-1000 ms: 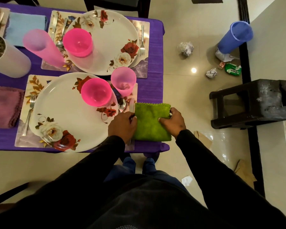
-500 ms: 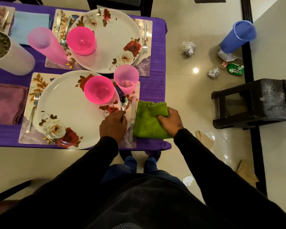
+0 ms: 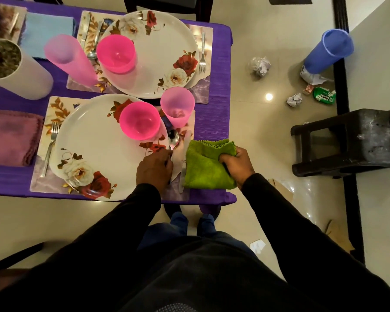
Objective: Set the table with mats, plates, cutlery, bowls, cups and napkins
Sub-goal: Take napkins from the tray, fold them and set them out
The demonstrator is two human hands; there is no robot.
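Note:
My right hand (image 3: 236, 164) grips the right side of a green napkin (image 3: 203, 170), bunching it; the napkin lies on the purple tablecloth (image 3: 214, 122) beside the near mat (image 3: 41, 183). My left hand (image 3: 154, 168) is curled over the handle of a spoon (image 3: 173, 138), next to a knife (image 3: 185, 154). The near floral plate (image 3: 95, 149) carries a pink bowl (image 3: 140, 120); a pink cup (image 3: 177, 106) stands behind the spoon and a fork (image 3: 51, 147) lies at the plate's left.
A second setting lies behind: plate (image 3: 158, 52), pink bowl (image 3: 116, 52), tall pink cup (image 3: 68, 57), fork (image 3: 202, 52), blue napkin (image 3: 47, 34). A purple napkin (image 3: 9, 140) and white container (image 3: 11, 68) sit at left. On the floor are a black stool (image 3: 351, 140), blue cup (image 3: 329, 50) and crumpled paper (image 3: 259, 65).
My left hand left the napkin and moved left onto the spoon handle. My right hand closed on the napkin's right edge, crumpling the flat fold.

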